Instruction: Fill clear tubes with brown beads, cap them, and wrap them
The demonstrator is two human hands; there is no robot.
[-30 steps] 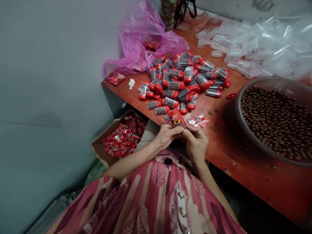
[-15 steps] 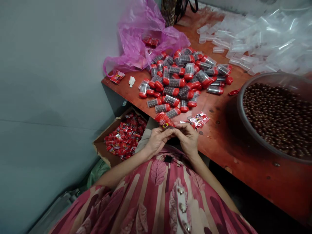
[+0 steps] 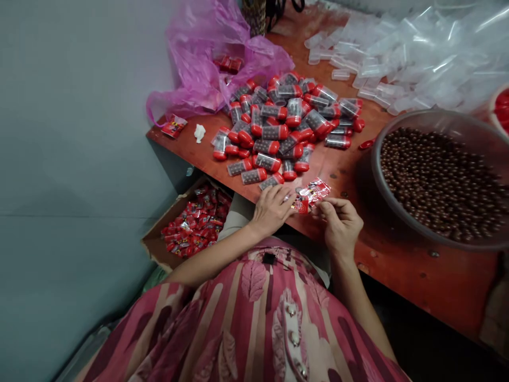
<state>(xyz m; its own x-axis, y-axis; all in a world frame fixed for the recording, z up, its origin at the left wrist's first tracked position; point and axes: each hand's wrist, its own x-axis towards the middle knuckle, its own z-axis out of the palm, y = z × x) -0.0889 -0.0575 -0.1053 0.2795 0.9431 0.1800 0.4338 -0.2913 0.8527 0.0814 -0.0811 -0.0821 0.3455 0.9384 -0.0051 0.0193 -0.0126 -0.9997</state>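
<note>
At the table's front edge, my left hand [image 3: 271,208] has its thumb and fingertips on a small red printed wrapper [image 3: 301,205]. More shiny red and white wrappers [image 3: 317,189] lie flat just beyond it. My right hand [image 3: 342,222] is at the right end of that wrapper, thumb and forefinger pinched together. What sits between those fingertips is too small to make out. Behind the hands is a pile of clear tubes with red caps [image 3: 266,147], filled with dark balls. The nearest tube [image 3: 272,181] lies just above my left fingers.
A large basin of brown balls [image 3: 379,175] stands on the right. Clear empty tubes [image 3: 344,63] are heaped behind it. A cardboard box [image 3: 153,245] of red-wrapped pieces [image 3: 194,225] is below the table's left edge. A pink plastic bag [image 3: 207,69] lies by the wall.
My hands, together before on a red-wrapped piece, are now apart. That piece no longer shows in them. My left hand has come to a wrapper on the table; my right hand has moved right.
</note>
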